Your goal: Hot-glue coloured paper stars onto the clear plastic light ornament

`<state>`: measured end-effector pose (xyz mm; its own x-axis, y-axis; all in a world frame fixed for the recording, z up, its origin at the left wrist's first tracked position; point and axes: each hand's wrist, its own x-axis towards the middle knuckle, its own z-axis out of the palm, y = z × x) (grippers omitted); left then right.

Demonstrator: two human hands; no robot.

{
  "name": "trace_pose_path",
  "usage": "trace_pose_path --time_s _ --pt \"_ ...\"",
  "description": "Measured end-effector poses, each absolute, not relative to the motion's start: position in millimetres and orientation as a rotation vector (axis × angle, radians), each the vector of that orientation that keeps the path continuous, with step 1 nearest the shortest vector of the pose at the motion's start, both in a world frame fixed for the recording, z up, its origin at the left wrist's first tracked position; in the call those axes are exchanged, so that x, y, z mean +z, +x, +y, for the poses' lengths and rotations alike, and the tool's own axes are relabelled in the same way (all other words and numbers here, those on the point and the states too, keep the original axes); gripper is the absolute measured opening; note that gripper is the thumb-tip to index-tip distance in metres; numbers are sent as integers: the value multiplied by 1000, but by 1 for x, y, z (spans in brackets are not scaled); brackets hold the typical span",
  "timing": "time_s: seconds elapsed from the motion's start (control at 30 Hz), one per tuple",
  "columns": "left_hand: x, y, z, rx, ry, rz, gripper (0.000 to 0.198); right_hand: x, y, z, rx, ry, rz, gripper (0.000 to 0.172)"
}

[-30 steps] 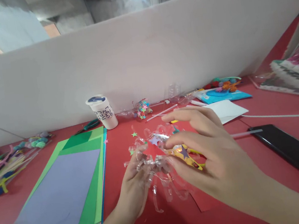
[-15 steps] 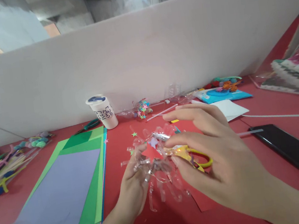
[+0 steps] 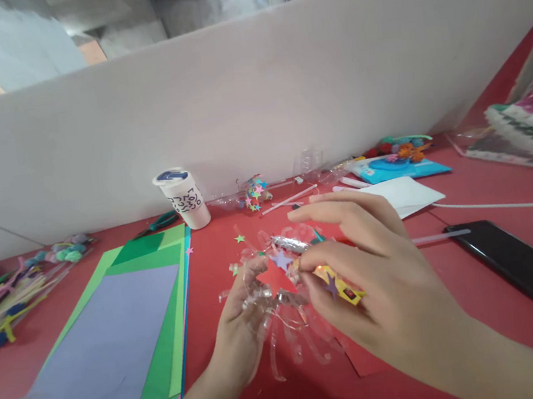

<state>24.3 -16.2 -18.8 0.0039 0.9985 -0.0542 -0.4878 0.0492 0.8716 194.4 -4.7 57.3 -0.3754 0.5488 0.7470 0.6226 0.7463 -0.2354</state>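
Note:
My left hand [image 3: 244, 320] is closed around a craft piece of clear curled plastic strips [image 3: 293, 346] with thin wire, low over the red table. A red paper star [image 3: 277, 278] and a smaller lilac star [image 3: 281, 259] sit in its middle. My right hand [image 3: 379, 276] has thumb and index finger pinched at the piece's right side; what is between the fingertips is too small to make out, and the other fingers are raised. Beneath that hand shows a yellow object with a purple star [image 3: 331, 282], partly hidden. A silvery crumpled piece [image 3: 290, 243] lies just behind the strips.
Coloured paper sheets [image 3: 103, 339] are stacked at left, beside pipe cleaners [image 3: 4, 312]. A white cup [image 3: 182, 197] and a star-covered ball [image 3: 257, 194] stand near the white partition. A black phone [image 3: 521, 270], white paper [image 3: 403, 196] and a blue packet [image 3: 404, 167] lie at right.
My right fingertips have closed into a pinch at the piece's side. The craft piece has turned slightly, showing more of the lilac star. The yellow loop is now hidden behind my hand.

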Motion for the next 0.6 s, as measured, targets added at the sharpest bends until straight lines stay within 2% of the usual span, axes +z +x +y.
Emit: trace_pose_path --time_s 0.2,0.3,0.6 --pt "-12 26 -15 1422 706 879 18 65 201 -5 195 -953 -1978 18" --pt "-15 26 -13 1440 735 921 24 67 204 -2 318 -980 -1915 17" --pt "-14 22 -6 1511 763 940 27 80 214 -4 344 -868 -1918 21"
